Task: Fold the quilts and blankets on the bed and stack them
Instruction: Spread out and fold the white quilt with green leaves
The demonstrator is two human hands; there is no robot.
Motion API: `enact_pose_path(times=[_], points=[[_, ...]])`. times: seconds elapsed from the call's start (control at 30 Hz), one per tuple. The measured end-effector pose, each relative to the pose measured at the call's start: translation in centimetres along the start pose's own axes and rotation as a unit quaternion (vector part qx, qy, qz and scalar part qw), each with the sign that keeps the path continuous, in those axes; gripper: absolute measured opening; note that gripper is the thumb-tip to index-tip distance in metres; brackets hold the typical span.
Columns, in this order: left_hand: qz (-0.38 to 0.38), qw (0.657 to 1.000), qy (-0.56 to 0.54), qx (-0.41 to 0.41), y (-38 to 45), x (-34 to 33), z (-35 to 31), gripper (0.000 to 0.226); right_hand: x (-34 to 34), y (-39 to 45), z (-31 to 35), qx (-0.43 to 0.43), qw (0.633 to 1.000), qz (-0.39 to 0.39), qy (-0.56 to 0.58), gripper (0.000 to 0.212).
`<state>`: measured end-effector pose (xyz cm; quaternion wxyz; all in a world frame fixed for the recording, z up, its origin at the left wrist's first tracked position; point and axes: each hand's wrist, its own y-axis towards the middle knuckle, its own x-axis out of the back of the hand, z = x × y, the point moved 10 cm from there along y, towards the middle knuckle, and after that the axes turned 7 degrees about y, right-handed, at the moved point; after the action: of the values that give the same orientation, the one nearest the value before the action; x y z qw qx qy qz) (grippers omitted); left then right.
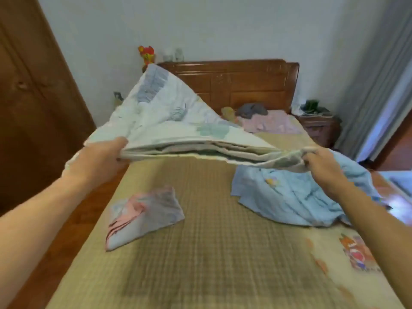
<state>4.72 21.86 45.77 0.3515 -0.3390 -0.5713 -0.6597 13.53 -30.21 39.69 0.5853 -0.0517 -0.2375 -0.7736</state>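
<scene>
A white quilt [169,121] with pale blue and green prints hangs folded in several layers above the bed [200,253]. My left hand [100,157] grips its near left corner and my right hand [323,168] grips its near right corner; the far end flies up toward the headboard. A crumpled light blue blanket [289,197] lies on the right side of the bed under my right arm. A small folded grey and pink blanket [145,215] lies on the left part of the mat.
A pink blanket [272,123] and a grey cloth [252,110] lie near the wooden headboard [245,83]. A nightstand [321,128] stands at the right, curtains [379,85] beyond it. A brown wardrobe [33,103] stands to the left. A cartoon-print sheet [356,255] shows at the bed's right edge.
</scene>
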Motion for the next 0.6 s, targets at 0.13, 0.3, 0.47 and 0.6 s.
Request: enact_pose_path(times=[0.13, 0.3, 0.47, 0.6], points=[[0.3, 0.943, 0.015, -0.14, -17.6, -16.6, -4.4, 0.036, -4.4, -11.6, -17.8, -0.116, 0.974, 0.139, -0.135, 0.023], [0.498, 0.852, -0.009, -0.161, -36.2, -27.2, -14.6, 0.033, -3.7, -27.0, -31.9, -0.262, 0.901, 0.255, -0.233, 0.027], [0.711, 0.689, -0.14, 0.015, -54.1, -31.3, -20.4, 0.057, -1.9, -38.8, -44.5, -0.305, 0.693, 0.483, -0.44, 0.044], [0.712, 0.655, -0.173, 0.185, -59.2, -31.4, -17.7, 0.046, -7.0, -43.4, -44.1, -0.306, 0.575, 0.583, -0.486, 0.035]])
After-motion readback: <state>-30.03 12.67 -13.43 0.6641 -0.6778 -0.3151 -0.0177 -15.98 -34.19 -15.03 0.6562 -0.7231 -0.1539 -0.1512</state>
